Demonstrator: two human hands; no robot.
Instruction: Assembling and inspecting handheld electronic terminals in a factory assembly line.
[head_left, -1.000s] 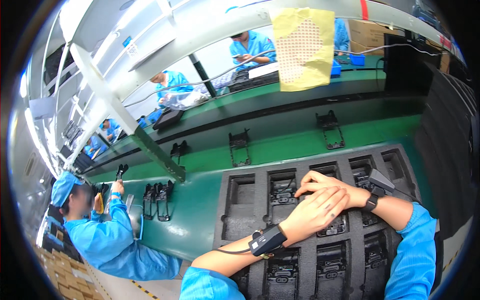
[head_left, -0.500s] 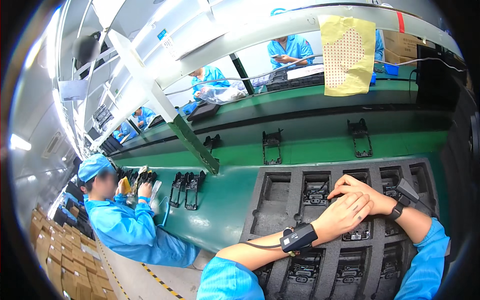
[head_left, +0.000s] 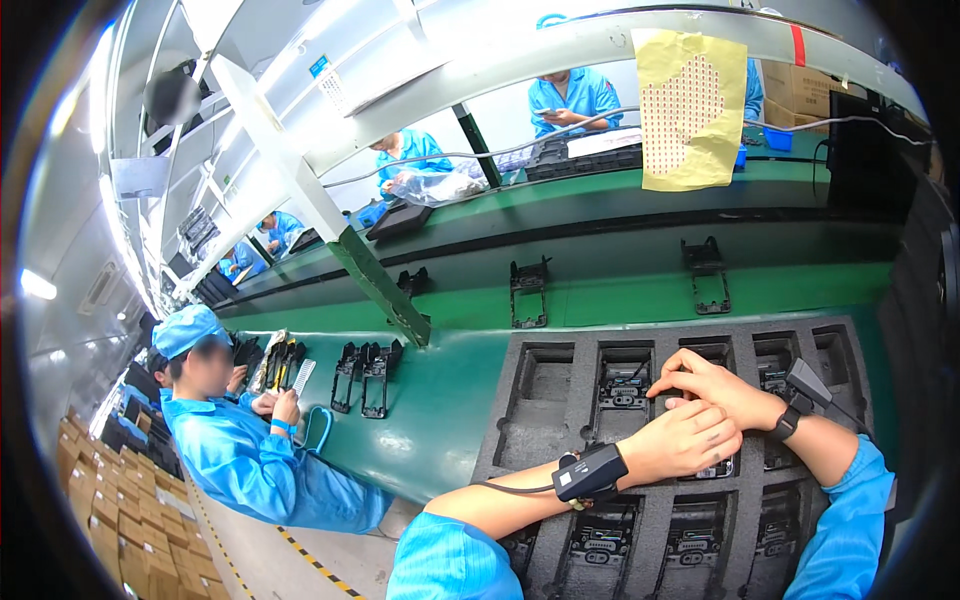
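My left hand (head_left: 680, 440) reaches in from the lower left over a grey foam tray (head_left: 575, 432), palm down. Its fingers bend downward beside my right hand, and their tips are hidden. My right hand (head_left: 722, 393) comes from the right and partly lies behind the left one. Its forefinger stretches left to the edge of a black device frame (head_left: 625, 385) seated in a tray pocket. The two hands overlap, and whatever lies beneath them cannot be seen. More black frames with small connectors (head_left: 695, 545) sit in the nearer pockets.
Black open frames (head_left: 706, 275) stand on the green belt beyond the tray. Two more black frames (head_left: 377, 380) lie on the green bench at left, near a seated co-worker (head_left: 225, 430). A green-and-white post (head_left: 350, 255) rises behind the bench. A yellow sheet (head_left: 690, 110) hangs from the rail.
The view has shifted slightly. Frames on the belt have slid a little left. My left hand has closed in on the right one. The co-worker's hands have moved lower.
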